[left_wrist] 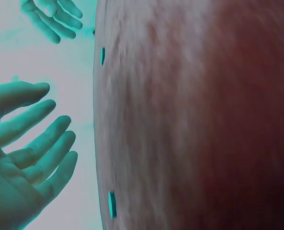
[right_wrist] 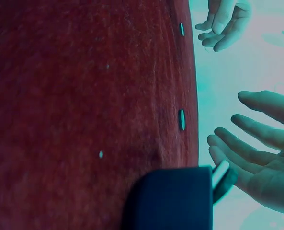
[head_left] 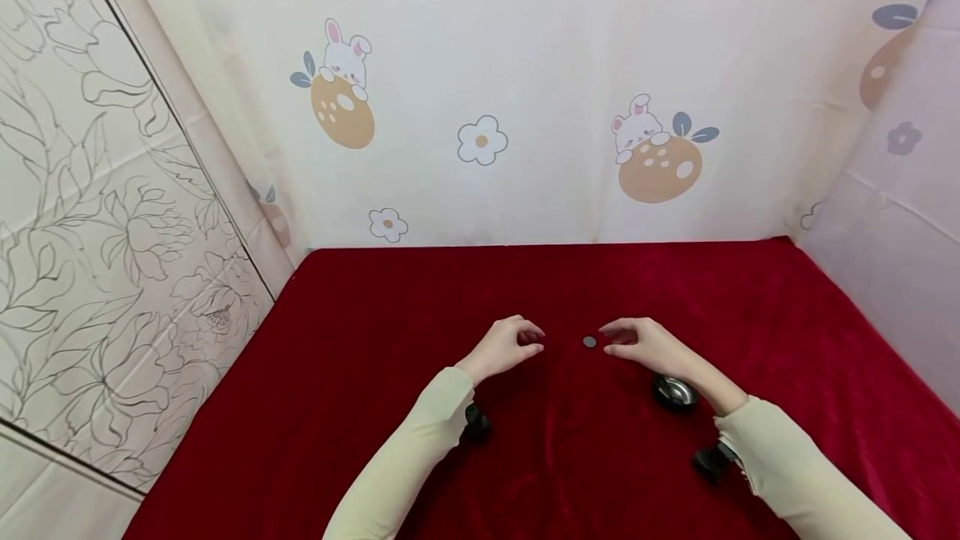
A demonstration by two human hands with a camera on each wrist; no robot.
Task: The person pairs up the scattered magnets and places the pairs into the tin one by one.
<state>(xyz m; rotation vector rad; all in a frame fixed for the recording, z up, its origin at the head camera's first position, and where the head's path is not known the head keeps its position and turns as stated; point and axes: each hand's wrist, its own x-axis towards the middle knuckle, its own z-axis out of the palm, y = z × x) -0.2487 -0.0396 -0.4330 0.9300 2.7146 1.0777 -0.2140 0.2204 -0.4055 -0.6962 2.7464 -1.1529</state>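
A small flat grey disc (head_left: 589, 342), coin-like, lies on the red cloth between the two hands, closer to the right one. My left hand (head_left: 504, 348) hovers over the cloth with loosely bent fingers (left_wrist: 55, 163) and nothing in it. Facing it, my right hand (head_left: 647, 345) is held the same way, fingertips beside the disc. Two discs stand out in the left wrist view, a far one (left_wrist: 102, 56) and a near one (left_wrist: 112, 204); the second is hidden in the head view. Below the right wrist sits a dark round dish (head_left: 675, 392) with a shiny metal inside, partly covered by the forearm.
Red velvety cloth (head_left: 375, 315) covers the table. A printed curtain (head_left: 525, 65) hangs along the back edge, with another panel (head_left: 900, 232) at the right. On the left stands a flower-patterned panel (head_left: 112, 190). A dark wrist device (head_left: 712, 462) hangs under the right sleeve.
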